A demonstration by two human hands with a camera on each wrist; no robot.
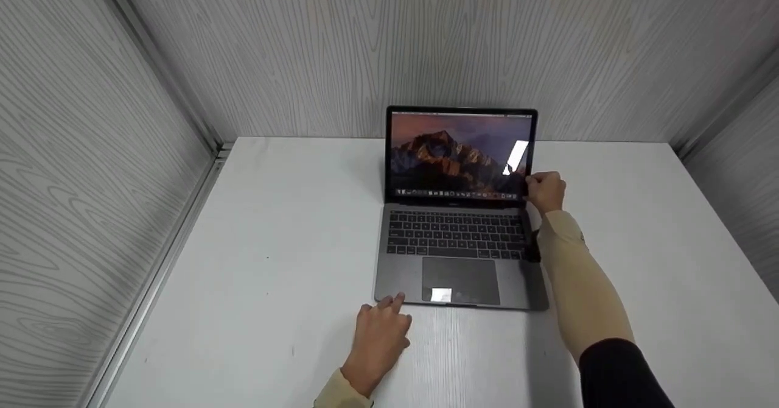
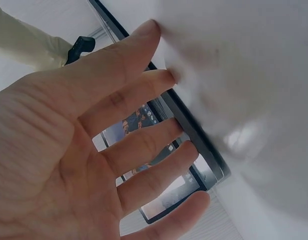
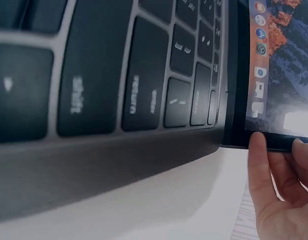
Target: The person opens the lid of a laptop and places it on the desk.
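Observation:
A grey laptop [image 1: 398, 277] lies with its lid raised, and a mountain picture glows on the screen [image 1: 459, 158]. My right hand [image 1: 546, 190] pinches the lid's right edge, low down near the hinge. In the right wrist view, fingertips [image 3: 258, 142] lie against the black screen border, beyond the keyboard [image 3: 143, 75]. My left hand [image 1: 378, 341] is at the front left corner of the base, fingertips right at the edge. The left wrist view shows its fingers [image 2: 148, 142] spread and nearly straight, with the laptop's dark edge [image 2: 199, 135] behind them.
The laptop stands on a white table [image 1: 292, 213]. A grey wood-grain panel [image 1: 304, 55] rises close behind the lid. Similar panels stand at the left [image 1: 79, 182] and right [image 1: 742, 170]. A dark wrist-worn device [image 1: 533, 246] overlaps the keyboard's right side.

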